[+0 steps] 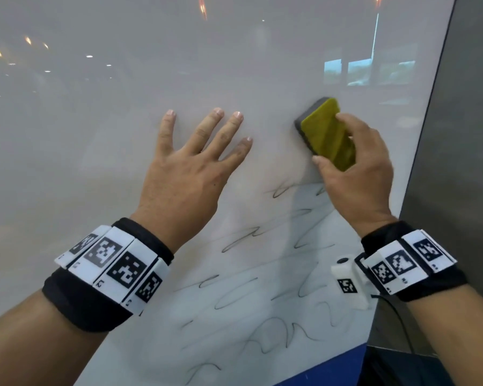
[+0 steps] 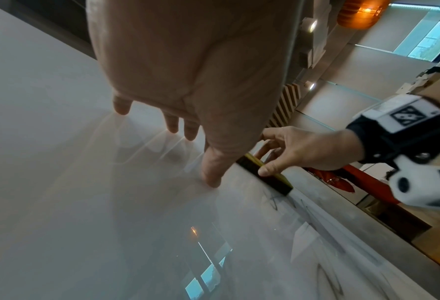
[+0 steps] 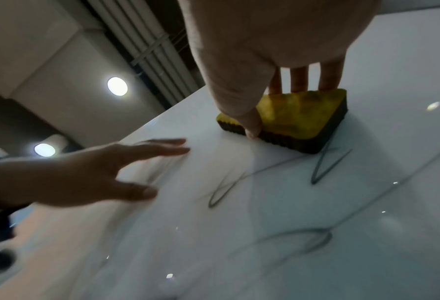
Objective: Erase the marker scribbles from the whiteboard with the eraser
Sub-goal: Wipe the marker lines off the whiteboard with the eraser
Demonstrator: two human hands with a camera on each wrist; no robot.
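A glossy whiteboard fills the head view. Black marker scribbles cover its lower right part; the upper part is wiped. My right hand grips a yellow eraser with a dark felt base, thumb on one long side, fingers on the other, felt pressed to the board just above the topmost scribble. In the right wrist view the eraser sits above a zigzag scribble. My left hand lies flat on the board, fingers spread, left of the eraser. The left wrist view shows the eraser past my thumb.
The board's right edge runs diagonally, with a dark grey wall beyond it. A blue strip borders the board's bottom corner. A black cable hangs under my right wrist. Room lights and windows reflect in the board.
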